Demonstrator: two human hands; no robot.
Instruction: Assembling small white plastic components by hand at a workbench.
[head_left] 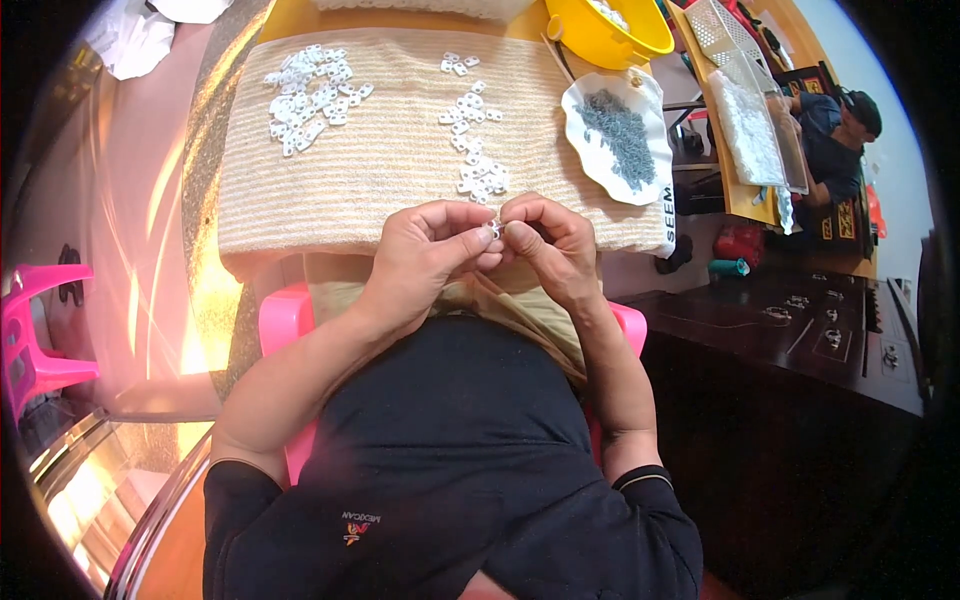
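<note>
My left hand (425,255) pinches a small white plastic piece (493,229) between thumb and fingers, close to the table's near edge. Against it, my right hand (556,245) has its thumb and forefinger pressed together; whatever they grip is too small to make out. Just beyond my fingers lies a loose line of white plastic pieces (484,178), flat and with holes. A larger pile of white pieces (305,98) is spread at the far left. To the right, a white scalloped dish (580,160) holds many tiny dark grey parts (622,138), too small to identify.
A striped beige towel (390,150) covers the table. At the back stand a yellow basin (610,38) and a white container (430,8). A person (838,135) sits at the right by a bench with a clear bin (745,130). A pink stool (45,335) stands left.
</note>
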